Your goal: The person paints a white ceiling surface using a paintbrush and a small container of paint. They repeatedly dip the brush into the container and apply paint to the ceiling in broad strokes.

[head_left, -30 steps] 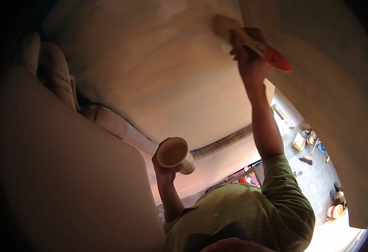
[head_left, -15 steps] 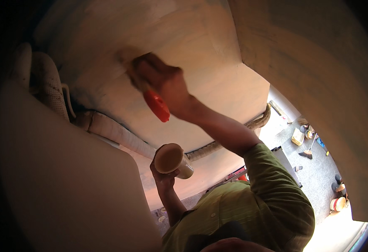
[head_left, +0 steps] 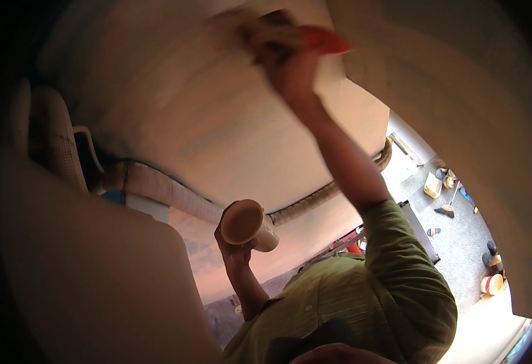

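Note:
My right hand (head_left: pixel 293 70) is raised high and closed round a paintbrush (head_left: pixel 329 42) with a red handle. Motion smears the brush's bristle end, which is at or close to the pale, patchily coated surface (head_left: pixel 229 133); whether it touches cannot be told. Lower down, my left hand (head_left: pixel 237 252) grips a pale, cylindrical pot (head_left: pixel 268 238). Its round mouth faces upward and tilts toward the left. The inside looks beige, and its contents cannot be made out.
A thick wrapped pipe (head_left: pixel 162 188) runs along the surface's lower edge. Pale covered tubing (head_left: pixel 56 130) bends at the left, above a large smooth panel (head_left: pixel 114 273). On the floor at right lie a broom (head_left: pixel 445 211), a pale container (head_left: pixel 433 185) and a red-banded bucket (head_left: pixel 491 284).
My right hand has swung up and to the right with the paintbrush, whose red handle now points right instead of down. My left hand and the pot have barely shifted.

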Tool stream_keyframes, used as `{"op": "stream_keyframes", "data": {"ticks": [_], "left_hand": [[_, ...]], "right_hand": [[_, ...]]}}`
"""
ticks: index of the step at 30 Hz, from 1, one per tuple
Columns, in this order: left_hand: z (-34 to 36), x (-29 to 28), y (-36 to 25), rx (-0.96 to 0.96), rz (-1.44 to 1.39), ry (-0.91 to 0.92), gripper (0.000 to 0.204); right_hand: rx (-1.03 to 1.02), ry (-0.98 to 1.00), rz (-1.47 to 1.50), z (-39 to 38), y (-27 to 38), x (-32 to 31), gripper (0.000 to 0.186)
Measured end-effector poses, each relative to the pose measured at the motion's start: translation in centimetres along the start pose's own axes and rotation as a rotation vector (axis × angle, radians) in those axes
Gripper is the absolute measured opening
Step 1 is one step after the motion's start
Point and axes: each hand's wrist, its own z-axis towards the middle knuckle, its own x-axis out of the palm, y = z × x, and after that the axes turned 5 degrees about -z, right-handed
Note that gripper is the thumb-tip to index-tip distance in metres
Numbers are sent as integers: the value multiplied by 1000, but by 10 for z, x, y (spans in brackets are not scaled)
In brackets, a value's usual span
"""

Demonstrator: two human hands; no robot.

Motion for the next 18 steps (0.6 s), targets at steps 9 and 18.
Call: {"op": "stream_keyframes", "data": {"ticks": [9,18], "left_hand": [[10,15,6,-13,12,78,90],[-5,10,2,-55,15,-15,90]], "right_hand": [[-91,-88,-95,17,-12,-72,17],[-155,156,171,-72,74,55,10]]}}
